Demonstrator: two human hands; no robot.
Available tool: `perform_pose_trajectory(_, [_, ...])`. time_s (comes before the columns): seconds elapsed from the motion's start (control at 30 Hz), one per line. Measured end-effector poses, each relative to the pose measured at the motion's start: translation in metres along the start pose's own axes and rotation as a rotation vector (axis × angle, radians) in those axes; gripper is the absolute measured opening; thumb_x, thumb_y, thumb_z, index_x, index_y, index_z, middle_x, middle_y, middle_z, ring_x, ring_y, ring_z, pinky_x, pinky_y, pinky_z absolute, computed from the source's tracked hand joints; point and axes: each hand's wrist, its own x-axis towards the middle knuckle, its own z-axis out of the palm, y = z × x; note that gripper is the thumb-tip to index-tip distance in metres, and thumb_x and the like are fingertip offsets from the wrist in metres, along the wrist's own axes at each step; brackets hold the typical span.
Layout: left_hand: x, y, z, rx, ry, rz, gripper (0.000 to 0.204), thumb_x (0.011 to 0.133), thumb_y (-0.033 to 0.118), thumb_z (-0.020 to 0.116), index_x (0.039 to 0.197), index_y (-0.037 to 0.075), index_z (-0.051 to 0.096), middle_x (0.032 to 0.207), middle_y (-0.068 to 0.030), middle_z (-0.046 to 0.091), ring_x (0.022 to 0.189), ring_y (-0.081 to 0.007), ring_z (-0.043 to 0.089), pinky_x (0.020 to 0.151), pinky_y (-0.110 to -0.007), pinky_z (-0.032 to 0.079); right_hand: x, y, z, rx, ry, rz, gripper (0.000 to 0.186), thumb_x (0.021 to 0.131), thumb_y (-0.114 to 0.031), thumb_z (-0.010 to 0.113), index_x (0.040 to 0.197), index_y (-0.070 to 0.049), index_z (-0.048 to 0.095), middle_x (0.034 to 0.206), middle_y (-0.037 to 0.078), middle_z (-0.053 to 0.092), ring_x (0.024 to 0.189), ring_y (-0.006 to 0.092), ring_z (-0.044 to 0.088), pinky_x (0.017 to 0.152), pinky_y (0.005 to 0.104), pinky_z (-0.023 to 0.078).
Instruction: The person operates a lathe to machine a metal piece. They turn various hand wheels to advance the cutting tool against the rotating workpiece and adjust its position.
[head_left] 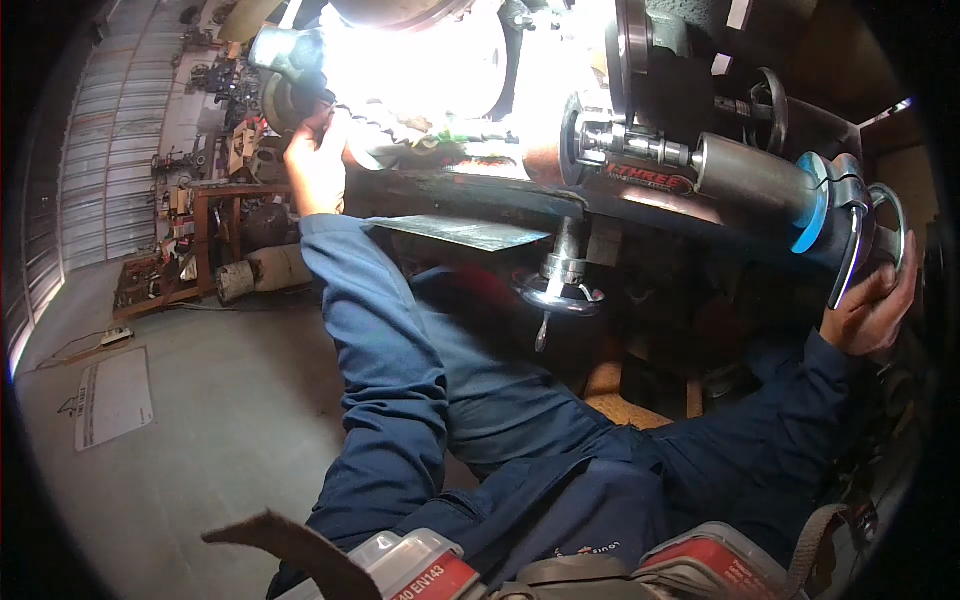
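Mask filters (720, 562): nearest, 6 o'clock.
Right hand (878, 308): nearer, 3 o'clock, fingers curled, clench unclear.
Handwheel (902, 225): touching, 12 o'clock of fingers.
Grey cylinder (755, 182): axis 9:30-to-3:30.
Left hand (318, 160): 10 o'clock, grip unclear.

White sheet (118, 402) lies flat on grey floor (235, 400), near a small pale box (116, 337). Ribbed wall (110, 130) stands at far left.

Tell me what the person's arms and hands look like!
The left hand and right hand are bare, with no gloves. The left sleeve and right sleeve are long, dark blue and wrinkly, reaching about to the wrists.
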Motion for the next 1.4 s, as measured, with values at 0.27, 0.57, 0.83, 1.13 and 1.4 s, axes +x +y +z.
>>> perform_pose_trajectory(0.27, [-0.001, 0.000, 0.001, -0.020, 0.011, 0.015, 0.027, 0.085, 0.011, 0.066, 0.104, -0.007, 0.059, 0.090, -0.0054, 0.062, 0.079, -0.0095, 0.057, 0.071, -0.023, 0.046, 0.021, -0.004, -0.010, -0.016, -0.140, 0.015, 0.028, 0.097, -0.014, 0.042, 0.119, -0.006, 0.058, 0.113, 0.012, 0.063, 0.099, 0.0269, 0.064, 0.080, 0.0305, 0.052])
perform_pose_trajectory(0.57, [-0.003, 0.002, -0.003, 0.006, 0.010, 0.030, 0.025, 0.084, 0.010, 0.067, 0.103, -0.007, 0.060, 0.090, -0.0050, 0.062, 0.079, -0.0091, 0.057, 0.071, -0.022, 0.045, 0.034, 0.008, -0.015, -0.141, -0.418, 0.083, 0.030, 0.098, -0.022, 0.041, 0.123, -0.016, 0.057, 0.114, 0.008, 0.063, 0.102, 0.0258, 0.062, 0.082, 0.0305, 0.050])
perform_pose_trajectory(0.83, [-0.004, 0.004, -0.001, -0.017, 0.015, 0.031, 0.026, 0.085, 0.010, 0.066, 0.104, -0.007, 0.060, 0.090, -0.0046, 0.062, 0.079, -0.0087, 0.056, 0.071, -0.022, 0.045, 0.047, 0.022, -0.009, -0.155, -0.651, 0.224, 0.036, 0.100, -0.029, 0.034, 0.128, -0.015, 0.051, 0.125, 0.010, 0.056, 0.117, 0.0253, 0.053, 0.098, 0.0322, 0.040])
perform_pose_trajectory(1.13, [-0.003, 0.005, -0.001, 0.011, -0.004, 0.000, 0.024, 0.085, 0.010, 0.065, 0.103, -0.005, 0.060, 0.089, -0.0043, 0.062, 0.078, -0.0084, 0.056, 0.070, -0.022, 0.046, 0.061, 0.062, 0.014, 0.077, -0.783, 0.236, 0.031, 0.098, -0.024, 0.042, 0.120, -0.006, 0.056, 0.122, 0.012, 0.056, 0.115, 0.0244, 0.051, 0.099, 0.0320, 0.037])
perform_pose_trajectory(1.4, [-0.001, 0.002, -0.002, -0.040, -0.010, 0.019, 0.021, 0.085, 0.009, 0.065, 0.100, -0.004, 0.061, 0.089, -0.0046, 0.062, 0.080, -0.0093, 0.056, 0.071, -0.022, 0.045, 0.076, 0.071, 0.031, -0.023, -0.853, 0.254, 0.022, 0.090, -0.014, 0.052, 0.103, 0.000, 0.063, 0.103, 0.013, 0.064, 0.096, 0.0240, 0.059, 0.088, 0.0319, 0.044])
